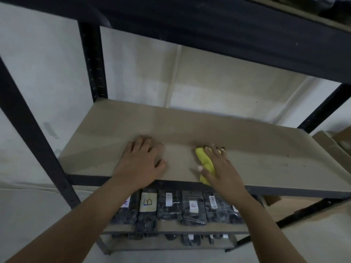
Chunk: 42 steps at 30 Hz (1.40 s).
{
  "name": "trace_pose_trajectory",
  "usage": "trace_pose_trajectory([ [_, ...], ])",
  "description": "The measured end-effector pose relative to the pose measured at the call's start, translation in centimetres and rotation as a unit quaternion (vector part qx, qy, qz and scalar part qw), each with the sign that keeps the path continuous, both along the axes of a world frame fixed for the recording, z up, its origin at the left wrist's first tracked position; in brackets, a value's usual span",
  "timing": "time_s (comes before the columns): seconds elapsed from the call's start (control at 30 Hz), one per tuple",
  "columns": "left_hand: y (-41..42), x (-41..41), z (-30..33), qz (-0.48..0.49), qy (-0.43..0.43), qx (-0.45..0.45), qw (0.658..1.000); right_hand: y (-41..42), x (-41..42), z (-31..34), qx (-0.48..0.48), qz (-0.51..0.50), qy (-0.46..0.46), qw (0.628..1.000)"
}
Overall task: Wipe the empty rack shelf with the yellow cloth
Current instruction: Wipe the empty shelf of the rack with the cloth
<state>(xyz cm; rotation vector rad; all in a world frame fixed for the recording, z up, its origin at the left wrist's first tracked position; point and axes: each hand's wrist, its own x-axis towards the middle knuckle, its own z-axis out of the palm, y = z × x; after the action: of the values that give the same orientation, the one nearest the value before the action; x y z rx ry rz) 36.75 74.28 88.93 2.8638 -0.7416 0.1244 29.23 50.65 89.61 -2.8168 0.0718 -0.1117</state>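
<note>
Wiping underway: right hand (221, 168) presses yellow cloth (206, 164) flat-fingered on the shelf (266, 149), left hand (142, 160) flat beside; next likely sweeps outward.

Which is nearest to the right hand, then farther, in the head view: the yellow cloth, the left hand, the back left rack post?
1. Yellow cloth: under the right hand.
2. Left hand: to its left, flat on the shelf.
3. Back left rack post: far corner, upper left.

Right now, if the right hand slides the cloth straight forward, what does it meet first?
Probably nothing on the shelf: the board ahead of the right hand and yellow cloth looks bare up to the back wall.
</note>
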Motion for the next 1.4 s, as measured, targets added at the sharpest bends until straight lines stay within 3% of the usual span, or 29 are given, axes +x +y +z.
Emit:
trace_pose_trajectory([
  [0.07,-0.2,0.1,-0.3,0.0,-0.005,0.013,1.0,-0.4,-0.7,0.4,0.014,0.063,0.009,0.998],
  [0.13,-0.2,0.0,-0.3,0.001,-0.005,0.018,1.0,-1.2,0.1,0.5,0.044,0.064,0.038,0.996],
  [0.23,-0.2,0.4,-0.5,0.009,0.005,0.009,1.0,-3.4,3.4,0.3,0.081,0.007,0.019,0.996],
  [0.43,-0.3,0.4,-0.9,0.017,-0.041,0.015,0.999,-7.9,14.0,0.0,-0.001,-0.143,-0.015,0.99],
  [0.67,-0.6,0.2,-0.1,0.019,-0.015,0.007,1.0,-2.3,21.7,1.9,-0.015,-0.071,0.0,0.997],
  [0.77,-0.7,0.2,-0.2,0.027,0.007,0.006,1.0,-2.6,20.1,1.3,0.027,-0.042,-0.005,0.999],
  [0.87,-0.8,0.1,0.0,0.019,-0.001,0.006,1.0,-1.7,17.0,1.0,0.049,0.05,0.002,0.998],
  [0.97,-0.5,0.2,-0.1,0.004,-0.006,0.007,1.0,-0.5,12.5,1.4,0.151,0.097,0.024,0.983],
  [1.03,0.1,0.3,-0.1,-0.019,0.013,-0.005,1.0,-0.4,10.5,2.3,0.244,0.087,0.024,0.966],
  [1.1,1.6,0.5,0.1,-0.031,0.027,-0.005,0.999,-1.0,10.6,3.2,0.309,0.011,-0.039,0.95],
  [1.17,3.4,0.5,0.2,-0.022,0.024,0.002,0.999,-2.6,12.8,3.2,0.291,-0.1,-0.124,0.943],
  [1.2,4.2,0.4,0.1,-0.013,0.021,0.001,1.0,-3.1,13.7,2.9,0.271,-0.129,-0.125,0.946],
  [1.3,4.6,0.1,-0.1,-0.004,0.018,-0.001,1.0,-3.6,16.5,1.3,0.195,-0.108,-0.038,0.974],
  [1.4,3.9,0.2,0.0,-0.015,0.007,0.013,1.0,-1.0,18.6,1.4,0.155,-0.055,-0.036,0.986],
])
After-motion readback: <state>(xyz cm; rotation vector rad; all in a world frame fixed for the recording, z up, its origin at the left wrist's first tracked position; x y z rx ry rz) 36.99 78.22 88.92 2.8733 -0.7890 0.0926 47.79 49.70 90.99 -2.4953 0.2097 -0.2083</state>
